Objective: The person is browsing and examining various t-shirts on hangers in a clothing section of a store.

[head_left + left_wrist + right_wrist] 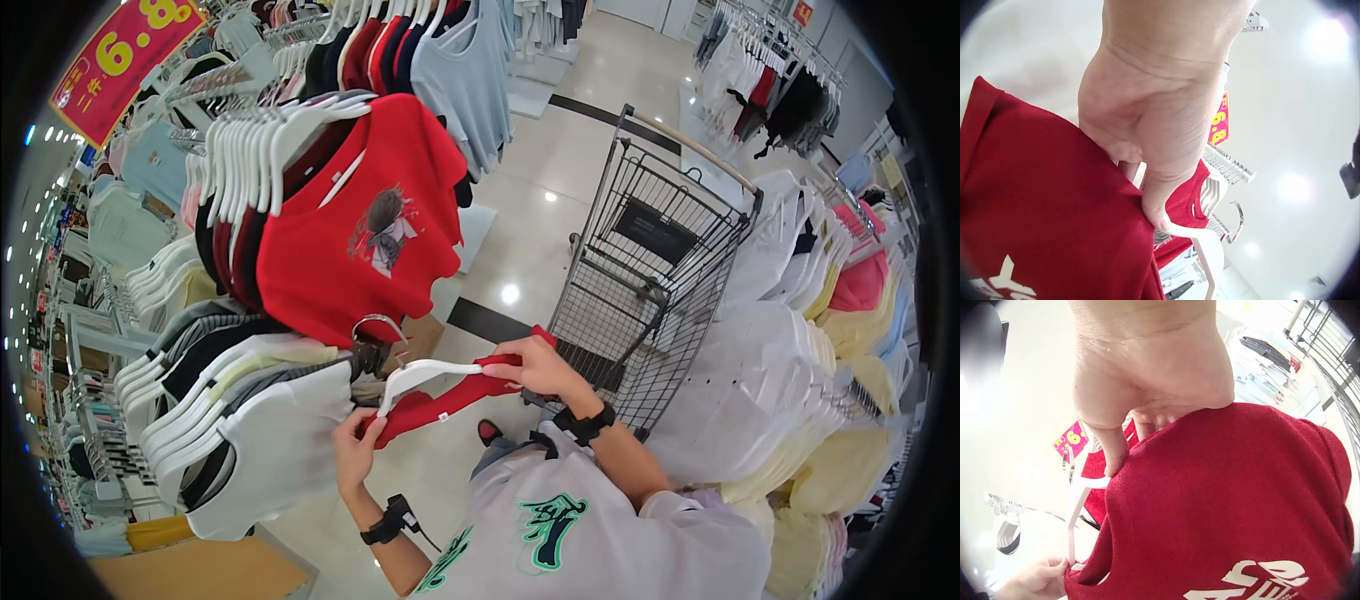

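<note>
A red shirt (440, 408) with white printing hangs from a white hanger (425, 372) in front of the person's body. My left hand (353, 450) pinches one end of the hanger together with the shirt's shoulder. At the other shoulder, my right hand (543, 368) grips cloth and hanger, thumb on the near side. The right wrist view shows the shirt's printed front (1229, 487) spread below that hand, with the hanger's white arm (1074, 519) running across to the left hand. Some fingers of both hands are hidden behind the cloth.
Beyond the hands, a rack holds a red shirt with a printed figure (385, 230). White tops (285, 440) hang close at the left. A wire shopping cart (650, 250) stands ahead to the right, beside racks of white and yellow clothes (740, 390). A price sign (120, 65) hangs upper left.
</note>
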### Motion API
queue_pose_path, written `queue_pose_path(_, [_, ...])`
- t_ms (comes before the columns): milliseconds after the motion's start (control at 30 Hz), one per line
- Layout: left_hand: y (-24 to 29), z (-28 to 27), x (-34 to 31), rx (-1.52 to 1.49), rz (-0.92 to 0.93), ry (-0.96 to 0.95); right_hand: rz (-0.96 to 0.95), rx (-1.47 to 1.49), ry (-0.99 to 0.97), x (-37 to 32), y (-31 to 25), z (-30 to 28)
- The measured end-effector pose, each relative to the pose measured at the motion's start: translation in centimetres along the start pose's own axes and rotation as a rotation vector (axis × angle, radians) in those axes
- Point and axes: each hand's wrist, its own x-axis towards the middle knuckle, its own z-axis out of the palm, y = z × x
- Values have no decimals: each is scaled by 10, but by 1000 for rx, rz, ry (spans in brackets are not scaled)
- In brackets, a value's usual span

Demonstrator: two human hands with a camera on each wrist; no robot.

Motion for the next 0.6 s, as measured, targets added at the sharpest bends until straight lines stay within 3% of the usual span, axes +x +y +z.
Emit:
queue_pose_path(167, [16, 30, 5, 101, 15, 76, -32, 16, -72, 26, 29, -34])
queue_pose_path(600, [80, 132, 6, 11, -79, 234, -90, 18, -219, 76, 53, -135])
